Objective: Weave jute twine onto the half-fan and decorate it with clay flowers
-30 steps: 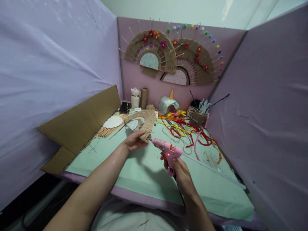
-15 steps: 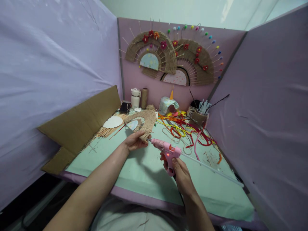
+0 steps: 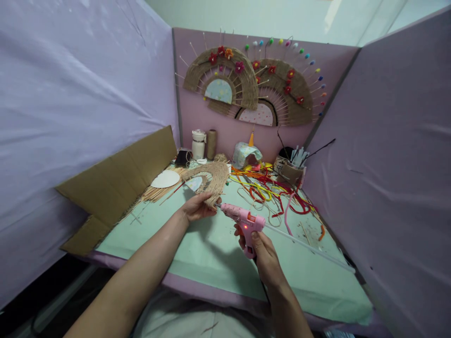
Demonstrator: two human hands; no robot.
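My left hand (image 3: 196,206) is closed on the near edge of a half-round woven twine fan (image 3: 211,177), holding it tilted above the pale green table (image 3: 207,249). My right hand (image 3: 262,256) grips the handle of a pink glue gun (image 3: 244,220) with a red light lit on its side. The gun's nozzle points left and touches the fan's edge just beside my left fingers. A long clear glue stick (image 3: 310,249) sticks out of the gun's back toward the right.
A heap of red, yellow and orange cords (image 3: 271,190) lies at the back right by a cup of sticks (image 3: 292,166). Wooden sticks (image 3: 160,190), a white half-disc (image 3: 165,178) and cardboard (image 3: 116,178) lie left. Twine spool (image 3: 211,143) and jar (image 3: 198,143) stand behind; two finished fans (image 3: 246,84) hang on the wall.
The glue gun and my right hand have shifted very slightly to the left and down. My left hand and the fan have stayed put.
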